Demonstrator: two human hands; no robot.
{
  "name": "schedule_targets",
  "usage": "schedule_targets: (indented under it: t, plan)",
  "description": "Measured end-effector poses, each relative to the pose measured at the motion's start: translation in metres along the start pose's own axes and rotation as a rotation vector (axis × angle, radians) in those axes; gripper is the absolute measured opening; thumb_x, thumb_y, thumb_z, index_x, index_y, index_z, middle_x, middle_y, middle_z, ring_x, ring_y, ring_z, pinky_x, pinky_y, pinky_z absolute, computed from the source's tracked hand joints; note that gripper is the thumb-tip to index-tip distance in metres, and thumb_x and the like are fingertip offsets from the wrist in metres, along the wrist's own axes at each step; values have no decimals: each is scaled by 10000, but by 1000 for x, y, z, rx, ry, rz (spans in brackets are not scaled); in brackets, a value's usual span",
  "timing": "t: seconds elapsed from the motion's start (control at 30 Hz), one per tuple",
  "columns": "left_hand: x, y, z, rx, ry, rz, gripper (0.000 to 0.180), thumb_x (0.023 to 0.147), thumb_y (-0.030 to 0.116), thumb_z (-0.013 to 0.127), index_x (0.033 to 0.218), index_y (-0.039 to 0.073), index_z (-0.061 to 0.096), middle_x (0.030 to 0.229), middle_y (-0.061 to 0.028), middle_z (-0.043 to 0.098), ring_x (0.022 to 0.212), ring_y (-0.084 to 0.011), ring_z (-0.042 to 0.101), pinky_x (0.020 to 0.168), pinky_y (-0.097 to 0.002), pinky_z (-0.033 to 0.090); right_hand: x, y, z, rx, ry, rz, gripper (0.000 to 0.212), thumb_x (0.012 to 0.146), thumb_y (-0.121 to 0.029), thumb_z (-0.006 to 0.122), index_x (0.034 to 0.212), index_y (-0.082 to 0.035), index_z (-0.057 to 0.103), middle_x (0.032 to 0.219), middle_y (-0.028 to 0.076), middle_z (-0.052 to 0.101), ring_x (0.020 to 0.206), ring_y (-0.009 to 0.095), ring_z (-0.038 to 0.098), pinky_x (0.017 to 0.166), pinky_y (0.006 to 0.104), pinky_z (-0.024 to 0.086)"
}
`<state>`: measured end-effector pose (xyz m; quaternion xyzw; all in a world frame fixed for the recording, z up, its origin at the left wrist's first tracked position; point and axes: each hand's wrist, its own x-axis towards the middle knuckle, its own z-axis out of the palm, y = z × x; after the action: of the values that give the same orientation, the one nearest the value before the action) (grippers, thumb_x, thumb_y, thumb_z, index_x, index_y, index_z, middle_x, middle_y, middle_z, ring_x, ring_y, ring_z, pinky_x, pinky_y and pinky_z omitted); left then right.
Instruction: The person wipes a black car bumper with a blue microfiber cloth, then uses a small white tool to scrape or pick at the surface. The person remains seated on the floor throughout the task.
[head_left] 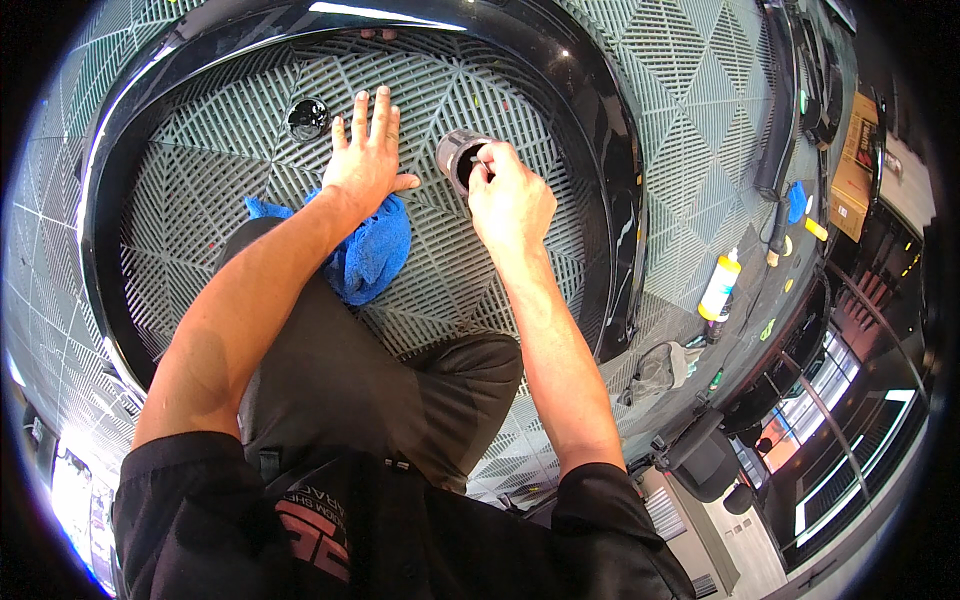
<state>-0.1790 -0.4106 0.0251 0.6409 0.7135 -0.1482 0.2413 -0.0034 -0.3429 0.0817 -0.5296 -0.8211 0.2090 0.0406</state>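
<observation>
My left hand (366, 155) lies flat with fingers spread on the grey grid floor tiles (210, 180), its wrist over a crumpled blue cloth (372, 252). My right hand (508, 195) is closed on a small thin tool whose tip pokes at the rim of a short dark cylinder (456, 155) lying on the tiles. A small glossy black round part (307, 118) rests on the floor to the left of my left hand. My knees in dark trousers are below the hands.
A large glossy black curved panel (620, 200) rings the work spot. To the right lie a yellow bottle with a white cap (721, 285), a grey rag (660, 368), a black hose (778, 110), a cardboard box (855, 160) and a black machine (700, 460).
</observation>
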Motion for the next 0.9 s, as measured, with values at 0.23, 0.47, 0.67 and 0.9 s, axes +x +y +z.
schedule_targets:
  t: [0.23,0.47,0.67,0.9]
  plan:
    - [0,-1,0,-5,4,-2,1051,831,657,613,1544,-26,251,1635,-247,52,1506,-440,112,1147,-614,277,0,0,2,6,6,1,156,831,-144,704,947,-110,605,834,87,716,703,304,703,613,435,553]
    - [0,0,-1,0,3,0,1040,842,656,599,1546,-24,246,1635,-249,52,1507,-438,107,1151,-607,278,-2,0,-1,47,41,10,148,839,-153,709,943,-108,613,827,94,717,691,310,701,612,426,549]
    - [1,0,1,-3,9,-1,1037,842,656,598,1547,-19,247,1634,-248,57,1508,-434,108,1149,-607,282,-13,5,-19,478,120,247,190,829,-42,744,990,-56,643,780,72,704,694,153,693,619,300,536]
    - [-2,-1,-1,3,3,-3,1031,848,653,593,1549,-17,241,1635,-245,55,1508,-436,106,1149,-607,283,-16,18,-66,1286,12,631,229,835,54,718,1021,-2,597,822,126,699,532,92,573,445,216,409]
